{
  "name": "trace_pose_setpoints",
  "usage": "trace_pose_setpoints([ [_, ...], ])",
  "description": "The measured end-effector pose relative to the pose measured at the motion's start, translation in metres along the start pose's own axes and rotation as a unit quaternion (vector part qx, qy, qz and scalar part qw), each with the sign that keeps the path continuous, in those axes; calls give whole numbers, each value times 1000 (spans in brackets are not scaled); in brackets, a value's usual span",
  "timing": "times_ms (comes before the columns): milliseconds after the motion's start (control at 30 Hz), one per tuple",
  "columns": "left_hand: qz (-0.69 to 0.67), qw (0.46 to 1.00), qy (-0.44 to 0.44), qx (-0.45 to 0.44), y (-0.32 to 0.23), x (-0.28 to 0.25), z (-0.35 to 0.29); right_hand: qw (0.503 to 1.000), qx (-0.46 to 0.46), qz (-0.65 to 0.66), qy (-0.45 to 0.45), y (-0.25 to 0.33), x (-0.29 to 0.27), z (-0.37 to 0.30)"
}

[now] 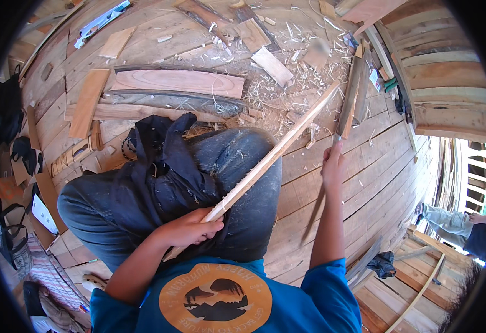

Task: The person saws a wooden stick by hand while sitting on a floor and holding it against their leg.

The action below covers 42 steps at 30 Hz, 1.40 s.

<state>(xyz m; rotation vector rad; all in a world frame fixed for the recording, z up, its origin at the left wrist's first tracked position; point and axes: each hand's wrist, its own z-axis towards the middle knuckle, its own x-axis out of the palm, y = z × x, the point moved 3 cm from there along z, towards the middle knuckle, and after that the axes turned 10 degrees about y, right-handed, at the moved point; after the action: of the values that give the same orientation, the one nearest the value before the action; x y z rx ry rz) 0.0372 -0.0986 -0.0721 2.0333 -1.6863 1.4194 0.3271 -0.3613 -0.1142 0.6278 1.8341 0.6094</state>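
Observation:
A long, pale wooden strip (279, 150) slants from my lap up to the right, across my jeans. My left hand (198, 226) is closed round its lower part, near my belly. To the right, away from the strip, my right hand (333, 161) grips what looks like a long-handled knife. The knife's slim brown handle (313, 216) runs back beside my forearm, and a bit of grey metal shows just above my fist. Where the blade ends I cannot tell against the dark length of wood (349, 91) beyond it. A dark cloth (165, 172) is bunched on my lap.
Curled wood shavings (287, 102) litter the plank floor (309, 183) ahead. Beyond my knees lie boards (179, 82) and offcuts (272, 65). A plank wall (448, 72) stands at right, with another person's legs (448, 222) below. Bags (7, 108) and cardboard (47, 202) sit at left.

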Motion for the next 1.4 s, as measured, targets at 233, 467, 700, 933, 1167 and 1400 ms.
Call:
trace_pose_setpoints([
  [233, -19, 1000, 5, -13, 4, -4, 0, 988, -138, 37, 52, 57, 24, -76],
  [467, 139, 983, -84, 83, 3, 7, 4, 960, -208, -57, 179, 103, 30, -122],
  [700, 217, 958, -151, 111, 4, 14, 4, 881, -275, -337, 185, 120, 29, -144],
  [933, 265, 946, -167, 84, -6, 21, -1, 859, -283, -416, 100, 118, 1, -107],
  [1167, 273, 938, -182, 114, 1, 18, 3, 840, -283, -436, 154, 126, 14, -130],
  [1400, 281, 937, -182, 106, -2, 19, 3, 860, -250, -425, 131, 122, 4, -119],
])
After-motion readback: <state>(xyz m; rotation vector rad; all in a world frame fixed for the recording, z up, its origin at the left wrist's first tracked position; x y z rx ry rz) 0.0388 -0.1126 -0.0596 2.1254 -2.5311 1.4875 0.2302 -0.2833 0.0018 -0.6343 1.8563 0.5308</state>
